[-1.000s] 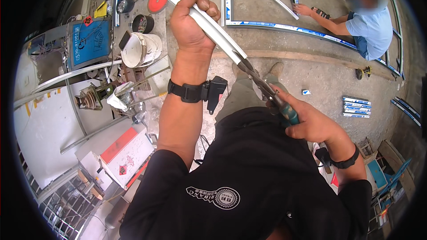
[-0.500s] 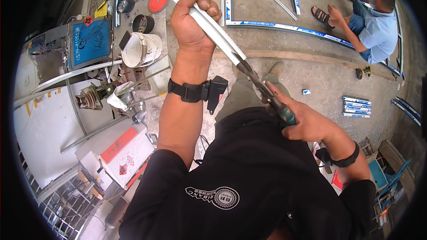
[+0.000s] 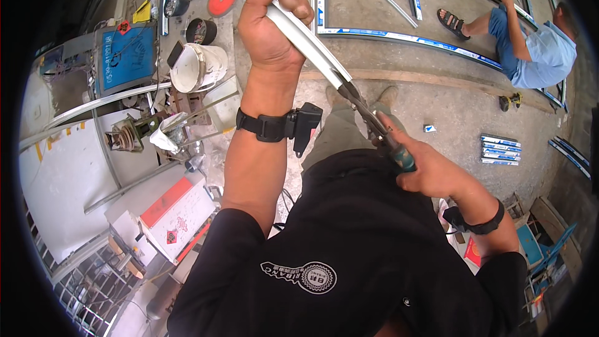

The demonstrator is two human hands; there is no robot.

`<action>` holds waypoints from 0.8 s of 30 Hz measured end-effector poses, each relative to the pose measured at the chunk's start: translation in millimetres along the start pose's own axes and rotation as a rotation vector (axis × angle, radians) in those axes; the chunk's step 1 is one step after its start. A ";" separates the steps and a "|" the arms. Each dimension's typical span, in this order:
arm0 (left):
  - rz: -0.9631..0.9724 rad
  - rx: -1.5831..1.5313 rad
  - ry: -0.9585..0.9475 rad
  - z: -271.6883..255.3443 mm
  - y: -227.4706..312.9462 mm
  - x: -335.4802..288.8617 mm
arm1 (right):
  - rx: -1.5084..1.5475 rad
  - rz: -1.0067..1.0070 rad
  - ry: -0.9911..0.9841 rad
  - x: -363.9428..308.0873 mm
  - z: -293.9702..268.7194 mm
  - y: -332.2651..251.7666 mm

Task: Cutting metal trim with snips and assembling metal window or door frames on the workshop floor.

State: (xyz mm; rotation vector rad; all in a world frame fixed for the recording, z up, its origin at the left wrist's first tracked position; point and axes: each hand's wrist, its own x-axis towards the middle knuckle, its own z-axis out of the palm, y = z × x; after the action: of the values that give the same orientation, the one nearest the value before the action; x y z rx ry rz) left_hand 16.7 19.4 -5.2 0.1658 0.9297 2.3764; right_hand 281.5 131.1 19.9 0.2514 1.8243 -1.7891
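Note:
My left hand (image 3: 269,34) is wrapped round a long white channel-shaped profile strip (image 3: 315,53), which slants from the upper left down to the middle. At the strip's lower end sit the jaws of a pair of metal snips (image 3: 357,105), touching it. Whether the blades are closed there is too small to tell. Closed round the green grips of the snips is my right hand (image 3: 430,168), in front of my waist; some of its fingers are hidden beneath the tool. Both forearms carry black straps, the left with a small black box.
A co-worker (image 3: 543,53) in light blue sits at upper right beside a large blue-and-white frame (image 3: 399,39) on the floor. A cordless drill (image 3: 508,101) and a bundle of short profiles (image 3: 500,150) lie at right. Left are a white bucket (image 3: 187,70), a black bucket (image 3: 203,31) and machinery.
The strip's lower end has shifted slightly to the right, with the snips still against it. The co-worker has leaned to the right and moved a hand up to the frame.

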 end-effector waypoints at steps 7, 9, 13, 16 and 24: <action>0.030 0.037 0.004 -1.0 1.7 0.7 | 0.220 0.012 -0.071 -2.7 -12.5 -2.5; 0.033 0.033 0.006 -1.8 2.5 1.0 | 0.289 0.098 -0.104 -3.5 -13.6 -4.8; 0.025 0.014 0.025 -3.3 4.3 2.3 | 0.318 0.050 -0.103 -5.5 -14.3 -3.6; 0.027 0.013 0.027 -4.0 4.0 2.2 | 0.338 0.044 -0.104 -4.9 -13.2 -3.6; 0.019 0.004 0.014 -2.3 1.4 1.1 | 0.241 0.059 -0.091 -6.4 -11.4 -9.6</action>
State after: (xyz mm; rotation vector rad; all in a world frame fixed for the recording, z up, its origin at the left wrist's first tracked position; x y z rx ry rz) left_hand 14.4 17.8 -6.1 0.1603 0.9436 2.3963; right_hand 278.9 142.9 30.8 0.3071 1.5240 -1.9462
